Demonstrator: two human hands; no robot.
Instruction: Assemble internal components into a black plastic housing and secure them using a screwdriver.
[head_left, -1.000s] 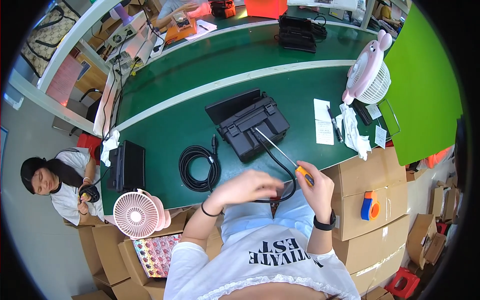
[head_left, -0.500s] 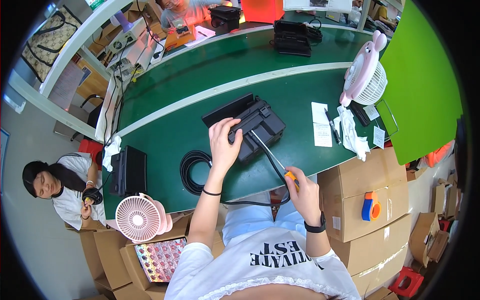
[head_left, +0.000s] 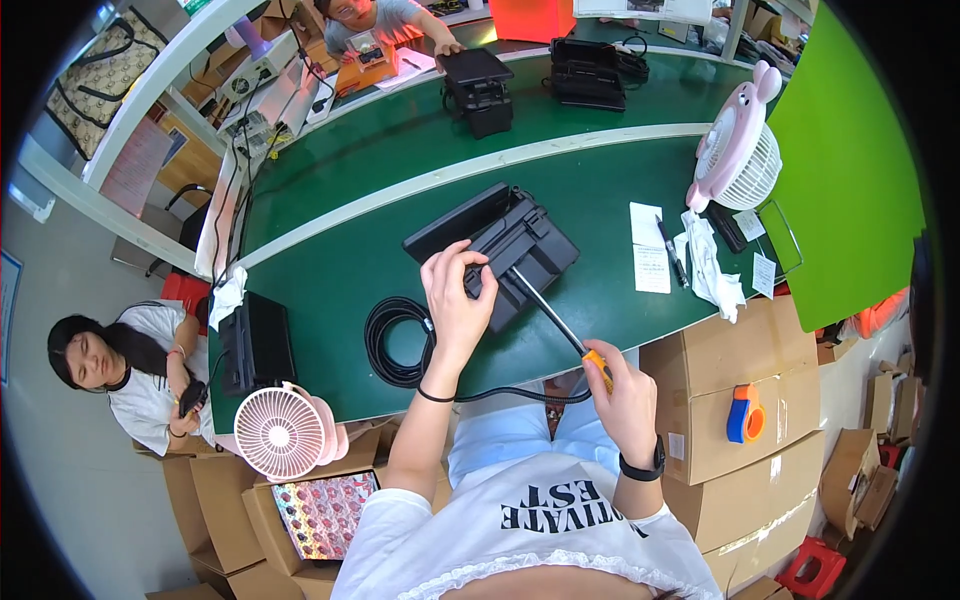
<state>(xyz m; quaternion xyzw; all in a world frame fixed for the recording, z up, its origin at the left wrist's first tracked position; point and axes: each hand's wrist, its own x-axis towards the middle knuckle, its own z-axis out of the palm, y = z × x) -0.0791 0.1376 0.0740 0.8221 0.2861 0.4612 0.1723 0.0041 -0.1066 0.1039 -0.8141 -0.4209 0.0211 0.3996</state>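
Note:
A black plastic case (head_left: 541, 246) lies on the green table in front of me, its lid (head_left: 455, 225) swung out to the left. My left hand (head_left: 455, 305) curls its fingers and thumb at the case's near left edge. In my right hand (head_left: 627, 408) is a screwdriver (head_left: 550, 312) with a yellow-orange handle. Its metal shaft slants up to the near side of the case; exactly what the tip touches is too small to tell. Left of my left wrist lies a coiled black cable (head_left: 378, 345), and a length of it runs under my forearm along the table's front edge.
A pink fan (head_left: 277, 433) and another black case (head_left: 257, 343) stand at the left, beside a seated person. On the right are a pen (head_left: 672, 255), paper slips, tissue (head_left: 708, 270) and a pink-white fan (head_left: 735, 150). Cardboard boxes (head_left: 740, 400) are stacked at the lower right.
My right hand has shifted slightly right and down with the screwdriver. My left fingers have drawn in closer to the thumb. Across the table, a person's hand has brought a black case nearer.

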